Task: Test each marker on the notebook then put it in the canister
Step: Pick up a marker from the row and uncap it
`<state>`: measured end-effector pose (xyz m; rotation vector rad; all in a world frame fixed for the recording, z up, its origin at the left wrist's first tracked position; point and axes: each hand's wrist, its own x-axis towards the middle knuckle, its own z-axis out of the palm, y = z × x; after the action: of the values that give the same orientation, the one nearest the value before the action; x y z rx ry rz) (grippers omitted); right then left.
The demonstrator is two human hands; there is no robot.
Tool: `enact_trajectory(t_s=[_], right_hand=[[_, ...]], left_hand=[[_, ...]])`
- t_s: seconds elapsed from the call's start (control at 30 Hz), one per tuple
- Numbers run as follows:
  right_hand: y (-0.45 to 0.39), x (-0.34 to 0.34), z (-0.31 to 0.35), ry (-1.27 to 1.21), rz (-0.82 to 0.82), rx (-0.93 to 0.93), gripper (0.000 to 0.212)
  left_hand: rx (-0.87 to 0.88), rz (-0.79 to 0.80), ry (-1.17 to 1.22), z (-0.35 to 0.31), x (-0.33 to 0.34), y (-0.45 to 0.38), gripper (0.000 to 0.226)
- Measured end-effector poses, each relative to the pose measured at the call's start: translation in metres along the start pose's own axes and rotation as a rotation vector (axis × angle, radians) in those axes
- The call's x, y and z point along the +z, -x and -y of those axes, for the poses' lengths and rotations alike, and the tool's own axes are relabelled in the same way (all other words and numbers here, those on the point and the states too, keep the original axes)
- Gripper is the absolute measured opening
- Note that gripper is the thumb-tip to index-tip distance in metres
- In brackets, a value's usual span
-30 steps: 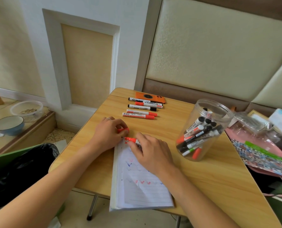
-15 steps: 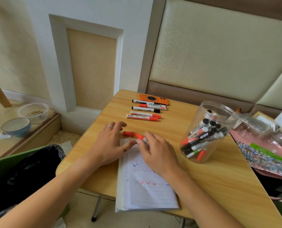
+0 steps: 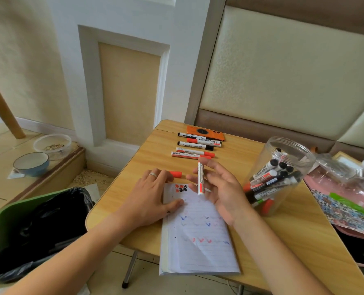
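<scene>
My right hand [image 3: 221, 188] holds an uncapped white marker with red print [image 3: 200, 177] upright, tip down over the top of the lined notebook [image 3: 198, 241]. The page carries red, black and blue test marks. My left hand [image 3: 149, 196] lies palm down on the notebook's upper left corner, and the marker's red cap [image 3: 175, 174] pokes out from its fingertips. To the right stands the clear canister [image 3: 291, 145], tilted, with several markers inside. Several more markers [image 3: 192, 154] lie in a row at the back of the table.
An orange phone [image 3: 204, 133] lies behind the marker row on the small wooden table [image 3: 283, 241]. A pink tray with packets [image 3: 347, 188] crowds the right edge. A green bin with a black bag [image 3: 34, 226] stands to the left, with two bowls [image 3: 31, 163] on the floor.
The cap has come off the marker and stayed with my left hand. My right hand lifted the marker and turned it upright, tip down. The camera view shifted down and left.
</scene>
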<state>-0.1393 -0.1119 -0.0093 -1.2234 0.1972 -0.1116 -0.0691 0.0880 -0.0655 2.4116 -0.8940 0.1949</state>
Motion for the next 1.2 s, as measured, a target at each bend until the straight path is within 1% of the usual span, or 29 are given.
enact_trajectory(t_s=[0.07,0.2,0.3,0.37,0.47,0.6,0.7,0.8,1.0,1.2], right_hand=[[-0.001,-0.002,-0.003,0.095,-0.007,-0.027,0.033],[-0.003,0.000,-0.008,0.305,-0.081,-0.081,0.008],[-0.002,0.002,-0.010,0.423,-0.126,-0.100,0.008],[-0.001,0.005,-0.010,0.459,-0.153,-0.100,0.003],[-0.003,0.006,-0.010,0.511,-0.169,-0.090,0.003],[-0.009,0.002,-0.015,0.629,-0.198,-0.084,0.016],[-0.010,0.004,-0.018,0.682,-0.208,-0.077,0.015],[-0.009,0.006,-0.018,0.697,-0.218,-0.074,0.014],[-0.009,0.007,-0.019,0.698,-0.210,-0.069,0.014],[-0.008,0.007,-0.020,0.709,-0.198,-0.061,0.016]], left_hand=[[0.012,0.003,0.004,0.000,0.000,0.000,0.059],[0.029,0.031,-0.017,-0.001,-0.001,0.000,0.053],[0.040,0.054,-0.032,-0.002,0.000,0.000,0.047],[0.052,0.056,-0.035,-0.003,-0.001,0.000,0.044],[0.061,0.062,-0.044,-0.003,-0.001,0.000,0.043],[0.060,0.075,-0.058,-0.004,-0.001,0.001,0.042],[0.056,0.082,-0.066,-0.004,0.000,0.000,0.042],[0.056,0.096,-0.072,-0.004,0.000,0.000,0.042],[0.052,0.107,-0.086,-0.005,0.000,0.000,0.051],[0.054,0.122,-0.099,-0.005,-0.001,0.000,0.051]])
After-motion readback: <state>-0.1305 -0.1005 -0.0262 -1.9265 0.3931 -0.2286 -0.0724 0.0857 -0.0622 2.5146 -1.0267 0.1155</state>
